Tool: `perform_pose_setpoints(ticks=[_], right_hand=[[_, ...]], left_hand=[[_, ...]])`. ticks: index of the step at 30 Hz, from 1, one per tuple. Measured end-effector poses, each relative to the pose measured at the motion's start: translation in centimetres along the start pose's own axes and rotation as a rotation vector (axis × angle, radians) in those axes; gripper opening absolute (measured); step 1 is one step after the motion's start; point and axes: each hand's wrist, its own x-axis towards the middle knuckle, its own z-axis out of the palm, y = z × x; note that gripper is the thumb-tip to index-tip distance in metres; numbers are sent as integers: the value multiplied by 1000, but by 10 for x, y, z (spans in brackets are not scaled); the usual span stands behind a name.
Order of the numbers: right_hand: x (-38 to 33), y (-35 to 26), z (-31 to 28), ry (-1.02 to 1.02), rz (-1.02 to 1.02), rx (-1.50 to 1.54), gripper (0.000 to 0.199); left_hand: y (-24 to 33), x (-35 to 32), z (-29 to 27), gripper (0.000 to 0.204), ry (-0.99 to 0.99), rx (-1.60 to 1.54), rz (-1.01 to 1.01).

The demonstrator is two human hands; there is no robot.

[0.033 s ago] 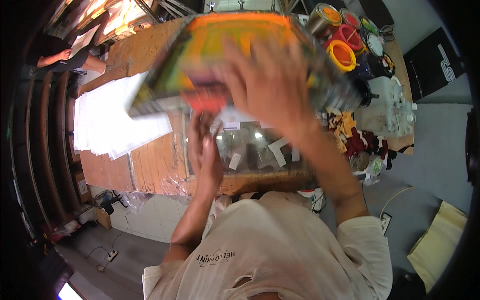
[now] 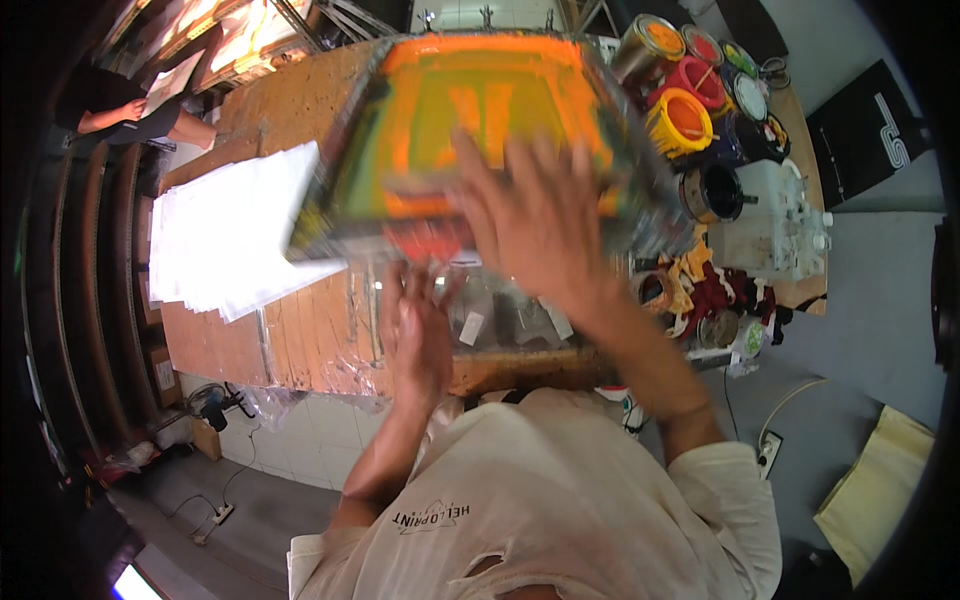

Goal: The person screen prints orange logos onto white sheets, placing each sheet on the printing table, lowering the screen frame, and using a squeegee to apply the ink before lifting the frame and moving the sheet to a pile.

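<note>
Gripping the near side of a screen-printing frame, the right hand has its fingers spread wide over the frame's near rail and mesh; it is blurred, so I cannot tell whether the thumb hooks under the edge or the palm simply presses flat. Lower down, the left hand lies open, fingers loosely spread, on a clear plastic sheet that covers the printing spot beneath the frame, and it holds nothing that I can make out. That frame is tilted up off the tabletop, its near edge raised toward the person, its mesh stained orange and yellow-green. To my eye this is the moment between prints: the screen is lifted while the left hand tends to whatever lies under it. The next move, I judge, calls for a steady hold on the raised frame and a flat, careful touch on the sheet so nothing smears or shifts. Left of the frame lies a stack of white sheets on the wooden boards. Right of it stand open ink cans in yellow, red and orange, with stained rags nearer the edge. Another person works well apart at the far left.
</note>
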Motion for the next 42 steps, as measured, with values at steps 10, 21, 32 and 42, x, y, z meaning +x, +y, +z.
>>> perform_pose_setpoints(ticks=[10, 21, 32, 42], right_hand=[[-104, 16, 115, -409, 122, 4, 73], [-101, 36, 156, -376, 97, -20, 84], [43, 145, 247, -285, 89, -126, 74], [105, 185, 279, -174, 60, -138, 74]], left_hand=[[-78, -11, -73, 45, 566, -58, -739], [-78, -9, -71, 43, 587, -109, -772], [-76, -6, -60, 33, 710, -30, -788], [-74, -14, -61, 28, 656, -18, -745]])
